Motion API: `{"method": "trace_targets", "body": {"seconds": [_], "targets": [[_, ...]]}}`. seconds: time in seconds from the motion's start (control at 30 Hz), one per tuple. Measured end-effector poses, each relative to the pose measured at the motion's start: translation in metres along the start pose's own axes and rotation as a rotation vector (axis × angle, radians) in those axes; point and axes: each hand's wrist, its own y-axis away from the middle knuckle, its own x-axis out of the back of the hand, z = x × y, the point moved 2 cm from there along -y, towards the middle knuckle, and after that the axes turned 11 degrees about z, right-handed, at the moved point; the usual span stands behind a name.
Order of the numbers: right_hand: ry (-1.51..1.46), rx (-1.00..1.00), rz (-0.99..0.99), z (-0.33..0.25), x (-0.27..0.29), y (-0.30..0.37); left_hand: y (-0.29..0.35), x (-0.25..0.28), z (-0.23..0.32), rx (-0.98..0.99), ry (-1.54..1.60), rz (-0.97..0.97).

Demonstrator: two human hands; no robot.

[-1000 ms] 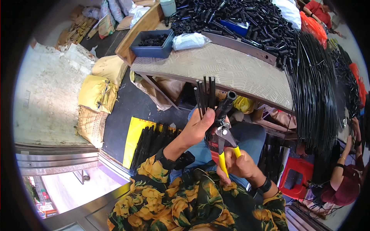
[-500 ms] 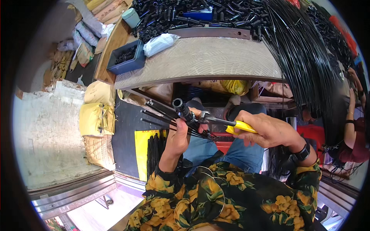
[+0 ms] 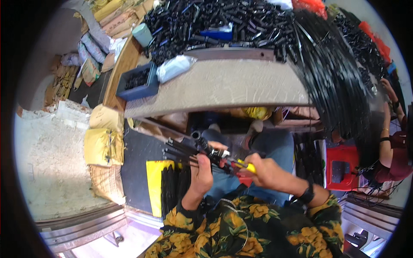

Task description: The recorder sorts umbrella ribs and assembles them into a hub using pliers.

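One black tube (image 3: 205,145), tilted, in left hand (image 3: 201,175)

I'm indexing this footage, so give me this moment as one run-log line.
left hand: holds black tube and rods; right hand: grips yellow-handled pliers; pliers: beside tube, contact blurred; bench: black parts heaped

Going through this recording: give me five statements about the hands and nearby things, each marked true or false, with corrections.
1. The right hand grips a yellow-handled tool. True.
2. The left hand holds nothing. False: the left hand holds a black tube and thin black rods.
3. A white packet lies beside the blue-grey bin. True.
4. The bin contains white parts. False: it contains small black parts.
5. The red stool is at the picture's left. False: the red stool is at the right.
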Motion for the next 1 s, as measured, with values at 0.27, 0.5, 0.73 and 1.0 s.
{"method": "trace_targets", "body": {"seconds": [0.27, 0.5, 0.73, 1.0], "targets": [[-0.198, -0.254, 0.541, 0.027, 0.059, -0.132, -0.019, 0.016, -0.026, -0.084, 0.172, 0.246], [0.948, -0.292, 0.555, 0.114, 0.116, -0.276, -0.005, 0.030, -0.031, 0.066, 0.161, 0.127], [1.154, -0.253, 0.394, 0.160, 0.116, -0.306, -0.017, 0.046, -0.039, 0.114, 0.250, 0.163], [1.093, -0.220, 0.406, 0.169, 0.108, -0.310, -0.026, 0.052, -0.045, 0.132, 0.289, 0.168]]}}
